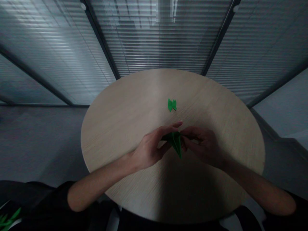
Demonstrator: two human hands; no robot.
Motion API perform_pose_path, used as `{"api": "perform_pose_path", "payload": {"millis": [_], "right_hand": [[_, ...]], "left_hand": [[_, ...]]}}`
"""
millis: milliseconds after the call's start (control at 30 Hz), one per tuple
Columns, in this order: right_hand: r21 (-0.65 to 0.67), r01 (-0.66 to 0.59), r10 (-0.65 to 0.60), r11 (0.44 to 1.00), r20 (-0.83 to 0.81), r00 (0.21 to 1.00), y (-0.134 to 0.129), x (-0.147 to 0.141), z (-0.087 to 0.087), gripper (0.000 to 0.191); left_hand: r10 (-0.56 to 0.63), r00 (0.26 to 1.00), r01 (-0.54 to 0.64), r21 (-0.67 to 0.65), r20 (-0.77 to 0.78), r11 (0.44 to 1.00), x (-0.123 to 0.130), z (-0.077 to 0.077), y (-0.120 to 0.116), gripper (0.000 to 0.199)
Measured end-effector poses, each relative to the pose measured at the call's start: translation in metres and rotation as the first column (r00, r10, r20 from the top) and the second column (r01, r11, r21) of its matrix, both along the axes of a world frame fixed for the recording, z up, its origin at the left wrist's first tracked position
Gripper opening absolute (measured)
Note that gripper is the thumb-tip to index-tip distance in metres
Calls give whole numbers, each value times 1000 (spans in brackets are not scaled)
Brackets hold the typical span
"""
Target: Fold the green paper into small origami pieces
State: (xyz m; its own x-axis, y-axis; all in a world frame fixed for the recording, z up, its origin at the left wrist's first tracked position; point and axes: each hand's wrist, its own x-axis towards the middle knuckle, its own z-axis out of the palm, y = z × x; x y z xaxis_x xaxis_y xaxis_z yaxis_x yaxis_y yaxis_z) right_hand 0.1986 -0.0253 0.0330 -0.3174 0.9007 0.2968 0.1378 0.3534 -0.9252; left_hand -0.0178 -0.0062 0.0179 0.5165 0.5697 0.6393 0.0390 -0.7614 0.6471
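Between my two hands is a dark green folded paper (176, 142), with a sharp point hanging down toward me. My left hand (155, 144) grips its left side, thumb and fingers closed round it. From the right, the fingertips of my right hand (202, 144) pinch its right edge near the top. Some of the fingers of both hands are hidden behind the paper and palms. Farther back, a small bright green paper piece (171, 105) with two wing-like halves lies on the wooden table.
The round wooden table (115, 115) has its far edge near glass panels with blinds (158, 48). Green leaves (11, 218) show at the lower left corner. Grey floor (43, 138) surrounds the table.
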Motion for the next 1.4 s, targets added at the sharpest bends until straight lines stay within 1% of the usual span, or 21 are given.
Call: {"api": "perform_pose_path", "payload": {"millis": [267,400,467,500,567,633,700,800,867,1067,1233,1333,1400], "right_hand": [[-7,41,-41,999,-10,999,0,0,-1,4],[40,53,-55,998,47,997,1,0,-2,9],[82,77,-84,994,85,993,1,0,-2,10],[110,102,-113,989,101,988,1,0,-3,10],[176,166,-190,970,129,973,0,1,-5,10],[245,217,-259,945,154,954,0,1,-7,10],[303,246,-308,921,180,934,0,1,-8,10],[365,267,-352,892,191,916,-1,0,-8,10],[388,273,-364,880,183,913,-1,0,-8,9],[376,278,-362,884,173,916,-2,-1,-10,8],[399,259,-354,880,184,917,-1,-3,-13,10],[445,205,-327,872,218,920,-1,-1,-13,19],[477,135,-272,869,231,934,-2,1,-11,27]], "left_hand": [[6,1000,-6,21,-9,1000,2,-1,0,46],[25,1000,-24,41,-17,999,0,-1,1,50],[83,996,-81,91,-22,993,-1,0,3,54],[132,991,-128,127,-23,984,-1,0,3,56],[243,970,-234,196,-18,952,-2,1,4,55],[330,944,-319,223,-11,921,-3,1,3,52],[341,940,-333,197,-8,922,-2,-1,2,55],[276,961,-273,102,-13,957,0,-3,-1,60],[255,967,-254,76,-11,964,2,-5,-2,61],[278,961,-276,95,-7,957,3,-6,-1,50],[285,958,-285,94,14,954,4,-7,0,30],[307,951,-309,103,33,946,4,-6,1,22],[331,942,-334,94,46,938,3,-5,1,20]]}}
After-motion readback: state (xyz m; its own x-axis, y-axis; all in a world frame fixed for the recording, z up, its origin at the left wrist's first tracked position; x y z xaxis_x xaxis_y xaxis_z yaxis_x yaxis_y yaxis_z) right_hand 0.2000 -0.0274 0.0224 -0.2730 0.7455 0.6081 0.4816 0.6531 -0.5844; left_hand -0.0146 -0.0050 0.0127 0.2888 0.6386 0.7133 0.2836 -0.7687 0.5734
